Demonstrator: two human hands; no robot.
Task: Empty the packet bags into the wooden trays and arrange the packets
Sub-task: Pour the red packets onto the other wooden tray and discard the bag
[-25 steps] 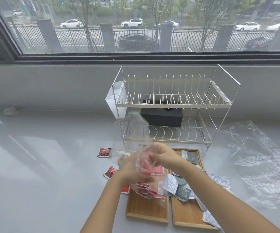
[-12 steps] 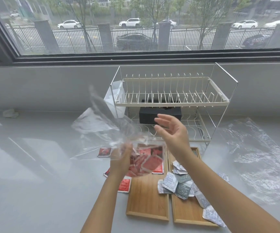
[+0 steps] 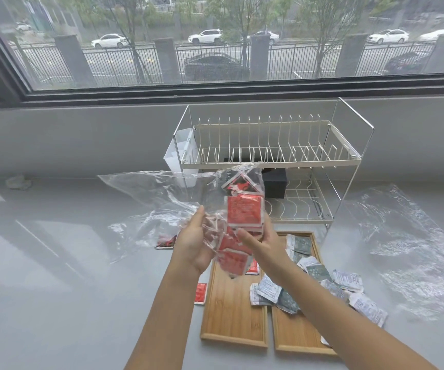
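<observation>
Both hands hold a clear plastic bag above the left wooden tray. My left hand pinches the bag's film; its loose end billows out to the left. My right hand grips the bag's lower part together with the red packets bunched inside it. One red packet hangs just over the tray. The right wooden tray carries a heap of grey and white packets, some spilling past its right rim. Three red packets lie loose on the counter, one beside the left tray.
A two-tier wire dish rack with a black box on its lower shelf stands behind the trays. An empty clear bag lies crumpled at the right. The grey counter runs under a window.
My right hand has come back down from open in the air and closed on the bag and its red packets. The bag has been raised and tilted, its loose end now spread left.
</observation>
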